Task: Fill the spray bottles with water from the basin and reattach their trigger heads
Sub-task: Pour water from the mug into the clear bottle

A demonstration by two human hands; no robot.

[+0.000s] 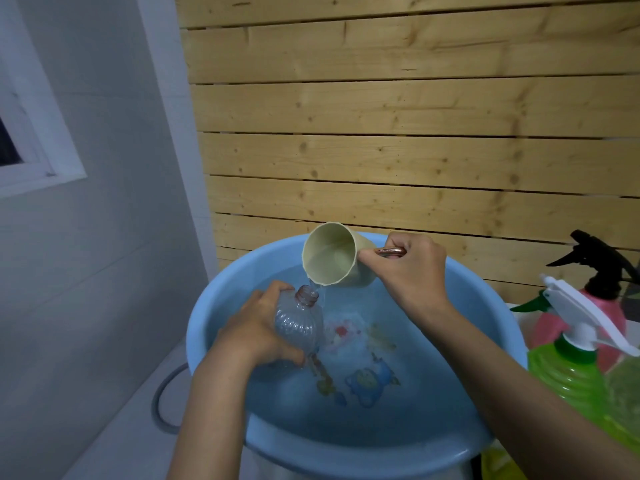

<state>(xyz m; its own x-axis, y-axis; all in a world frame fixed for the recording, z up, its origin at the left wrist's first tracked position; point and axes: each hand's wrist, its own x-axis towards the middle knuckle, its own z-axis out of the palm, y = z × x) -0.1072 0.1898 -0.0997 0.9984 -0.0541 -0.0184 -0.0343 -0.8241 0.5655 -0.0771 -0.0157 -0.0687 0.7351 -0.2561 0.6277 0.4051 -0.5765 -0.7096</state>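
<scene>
A blue basin (pixel 221 299) full of water fills the lower middle of the head view. My left hand (pixel 254 329) grips a clear ribbed bottle (pixel 299 323) with no trigger head, tilted over the water with its open neck up. My right hand (pixel 412 268) holds a pale green cup (pixel 332 258) by its copper-coloured handle. The cup is tipped, and a thin stream of water runs from its rim to the bottle's neck.
Right of the basin stand a green spray bottle (pixel 568 372) with a white trigger head (pixel 581 313) and a pink spray bottle (pixel 550 327) with a black trigger head (pixel 595 261). A wooden slat wall is behind. A grey hose loop (pixel 161 407) lies at lower left.
</scene>
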